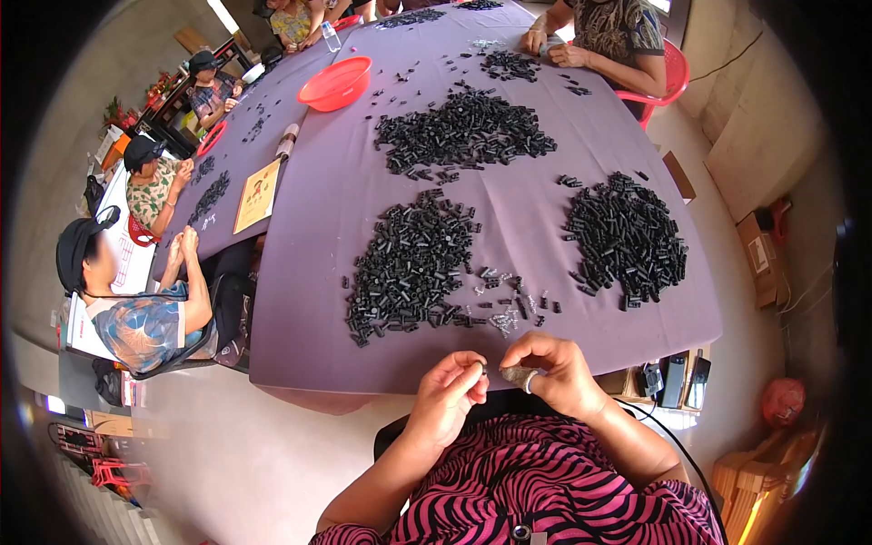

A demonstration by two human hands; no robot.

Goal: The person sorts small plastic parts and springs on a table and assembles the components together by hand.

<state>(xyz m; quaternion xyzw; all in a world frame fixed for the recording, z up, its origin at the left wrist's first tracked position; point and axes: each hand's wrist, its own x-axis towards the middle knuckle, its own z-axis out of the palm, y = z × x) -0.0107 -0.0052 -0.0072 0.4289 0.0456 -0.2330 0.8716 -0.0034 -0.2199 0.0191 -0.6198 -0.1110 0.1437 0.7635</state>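
The near heap (409,272) of black cylindrical parts is lying on the worktop (300,336) and is serving as the reference point. In front of it and to its right, the left hand (447,391) is pinching a small black part (483,369) between thumb and fingertips. Just right of the left hand, still in front of the near heap, the right hand (561,374) is closing its thumb and fingers on a grey-brown piece (518,375); its exact kind is not discernible. The two held items are facing each other, close together. Small clear pieces (504,320) are lying at the near heap's right side. A second heap (627,241) is lying to its right and a third heap (468,134) beyond it. A red basin (334,86) is standing farther beyond the near heap, to the left.
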